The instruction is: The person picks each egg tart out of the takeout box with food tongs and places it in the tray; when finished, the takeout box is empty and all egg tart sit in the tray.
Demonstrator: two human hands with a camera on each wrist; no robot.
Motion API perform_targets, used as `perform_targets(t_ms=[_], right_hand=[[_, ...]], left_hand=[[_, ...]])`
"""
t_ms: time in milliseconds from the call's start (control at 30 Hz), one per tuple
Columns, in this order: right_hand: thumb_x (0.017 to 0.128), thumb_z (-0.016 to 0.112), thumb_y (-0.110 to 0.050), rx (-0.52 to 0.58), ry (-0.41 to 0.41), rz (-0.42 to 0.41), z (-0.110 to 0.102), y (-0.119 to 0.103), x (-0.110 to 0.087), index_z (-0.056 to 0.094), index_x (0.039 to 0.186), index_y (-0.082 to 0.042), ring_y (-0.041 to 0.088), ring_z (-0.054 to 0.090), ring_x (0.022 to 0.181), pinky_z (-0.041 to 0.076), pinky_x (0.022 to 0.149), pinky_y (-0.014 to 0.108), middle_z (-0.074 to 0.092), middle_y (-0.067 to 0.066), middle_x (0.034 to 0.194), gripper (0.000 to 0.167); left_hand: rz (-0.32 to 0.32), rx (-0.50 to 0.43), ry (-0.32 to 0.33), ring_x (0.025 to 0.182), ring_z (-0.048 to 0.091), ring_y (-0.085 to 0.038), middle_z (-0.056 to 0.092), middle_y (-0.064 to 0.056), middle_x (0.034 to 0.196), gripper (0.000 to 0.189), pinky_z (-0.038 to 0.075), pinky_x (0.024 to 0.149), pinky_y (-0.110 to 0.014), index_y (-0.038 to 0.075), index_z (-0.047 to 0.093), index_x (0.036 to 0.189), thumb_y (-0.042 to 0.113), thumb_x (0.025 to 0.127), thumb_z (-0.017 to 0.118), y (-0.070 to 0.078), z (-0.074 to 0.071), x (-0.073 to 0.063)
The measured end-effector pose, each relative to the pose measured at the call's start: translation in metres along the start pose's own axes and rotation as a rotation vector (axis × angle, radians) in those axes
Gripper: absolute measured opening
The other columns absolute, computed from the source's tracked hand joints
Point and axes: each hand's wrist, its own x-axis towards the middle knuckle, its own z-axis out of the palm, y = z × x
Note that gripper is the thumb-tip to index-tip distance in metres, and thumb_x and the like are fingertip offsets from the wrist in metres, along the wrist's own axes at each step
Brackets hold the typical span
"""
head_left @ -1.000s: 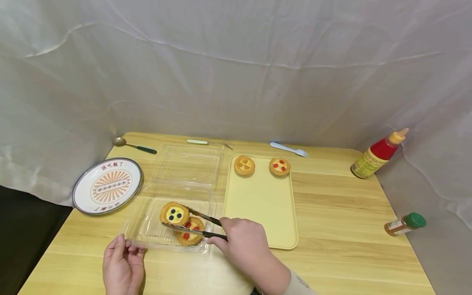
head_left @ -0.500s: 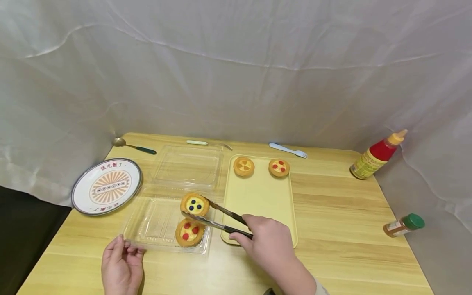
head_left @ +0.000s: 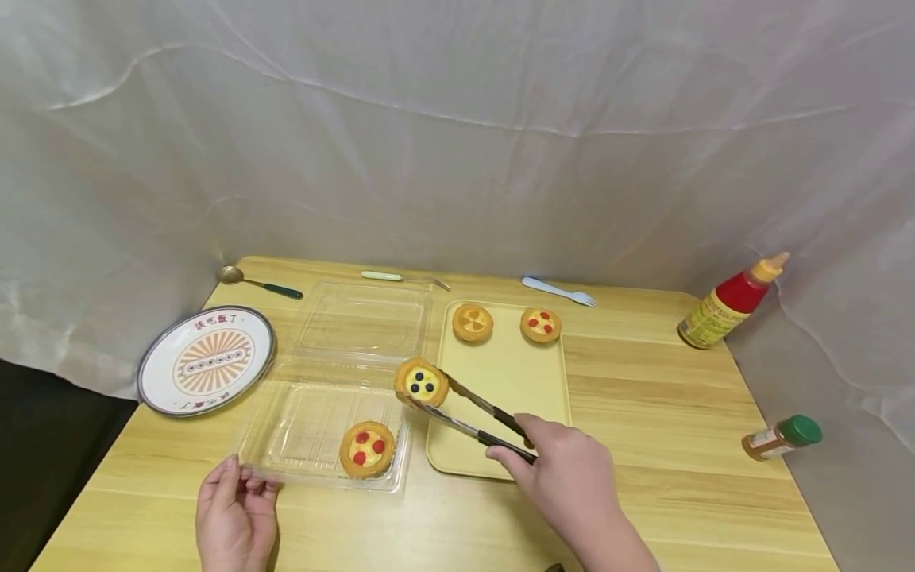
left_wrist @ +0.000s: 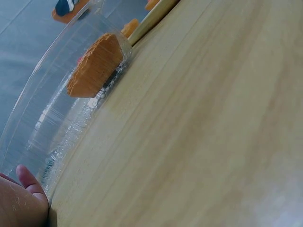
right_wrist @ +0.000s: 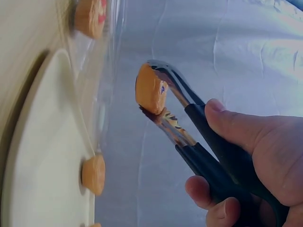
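My right hand (head_left: 572, 473) grips black-handled tongs (head_left: 477, 433). Their metal tips pinch a tart with blueberries (head_left: 422, 383), raised between the clear plastic box and the yellow tray (head_left: 457, 463). The right wrist view shows this tart (right_wrist: 150, 90) held off the surface. At the near left corner of the clear plastic box (head_left: 286, 469), my left hand (head_left: 238, 516) pinches the rim with thumb and fingers. A tart with red berries (head_left: 368, 450) sits in the box's near right corner. On the tray's far end stand an orange-topped tart (head_left: 472, 323) and another red-berry tart (head_left: 541, 326).
The box's lid (head_left: 364, 318) lies folded back. A plate (head_left: 207, 361) and a spoon (head_left: 260, 284) are at left. Along the back lie a pale-handled utensil (head_left: 382, 276) and a blue fork (head_left: 557, 291). A sauce bottle (head_left: 732, 302) and a green-capped jar (head_left: 782, 437) stand at right.
The tongs and the blueberry tart have moved right and away from me, from over the box to the tray's left edge. My left hand has stayed at the box's corner.
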Motion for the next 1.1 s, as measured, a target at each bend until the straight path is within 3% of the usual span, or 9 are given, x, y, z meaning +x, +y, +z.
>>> perform_targets(t_ms=[233, 733, 833, 1100], right_hand=[[0.071, 0.093, -0.05, -0.03, -0.026, 0.057, -0.01, 0.014, -0.006, 0.074, 0.094, -0.019, 0.002, 0.046, 0.049, 0.029, 0.04, 0.024, 0.051, -0.017, 0.061, 0.043], [0.07, 0.095, -0.047, -0.073, -0.09, 0.08, -0.018, 0.028, -0.027, 0.075, 0.095, -0.016, -0.002, 0.041, 0.05, 0.029, 0.041, 0.023, 0.047, -0.019, 0.059, 0.045], [0.07, 0.095, -0.049, -0.081, -0.119, 0.099, -0.019, 0.029, -0.031, 0.075, 0.095, -0.017, -0.002, 0.038, 0.05, 0.028, 0.041, 0.023, 0.043, -0.02, 0.059, 0.044], [0.074, 0.095, -0.05, -0.107, -0.235, 0.172, -0.019, 0.029, -0.039, 0.073, 0.093, -0.021, 0.003, 0.043, 0.051, 0.031, 0.041, 0.028, 0.053, -0.016, 0.061, 0.042]], left_hand=[[0.003, -0.004, 0.003, 0.065, 0.053, -0.021, 0.056, -0.013, 0.079, 0.007, 0.053, 0.058, -0.036, -0.003, 0.061, 0.102, 0.001, 0.106, 0.058, 0.0, 0.0, 0.0], [-0.005, -0.009, -0.019, 0.065, 0.054, -0.021, 0.056, -0.013, 0.08, 0.007, 0.054, 0.058, -0.038, -0.004, 0.061, 0.103, 0.001, 0.107, 0.057, 0.0, -0.002, 0.0], [-0.008, -0.012, -0.023, 0.066, 0.053, -0.021, 0.055, -0.013, 0.08, 0.007, 0.054, 0.058, -0.038, -0.004, 0.061, 0.103, 0.001, 0.107, 0.057, 0.0, -0.002, 0.0], [-0.002, -0.015, -0.004, 0.067, 0.053, -0.021, 0.056, -0.013, 0.081, 0.007, 0.055, 0.059, -0.039, -0.004, 0.061, 0.102, 0.0, 0.107, 0.057, -0.001, -0.002, 0.002]])
